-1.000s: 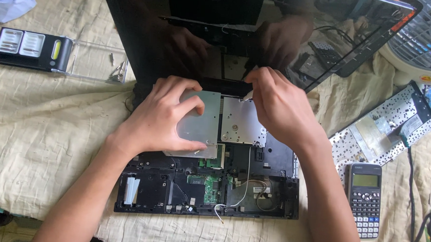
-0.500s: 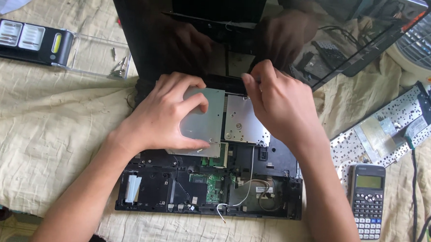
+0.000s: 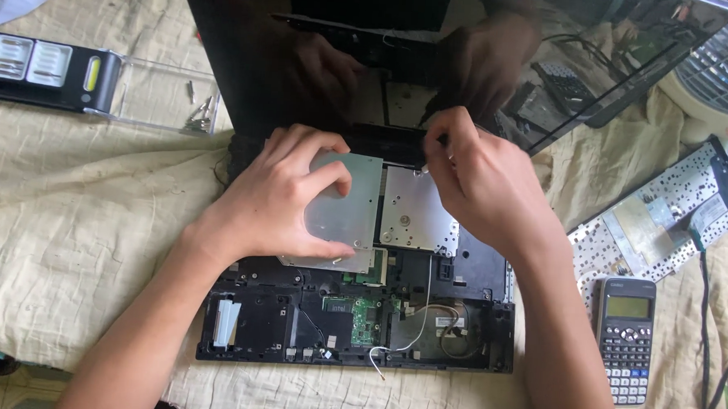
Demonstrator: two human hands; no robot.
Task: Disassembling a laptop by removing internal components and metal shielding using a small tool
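Flat, metal plate [image 3: 343, 204] long axis near-far

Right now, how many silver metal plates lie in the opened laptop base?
2: one silver metal plate under the left hand, another silver metal plate beside it, partly under the right hand. More could be hidden.

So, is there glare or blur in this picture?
Head view: sharp, in soft even daylight; the glossy dark screen mirrors both hands; the left hand casts only a faint shadow on the metal plate; no motion blur.
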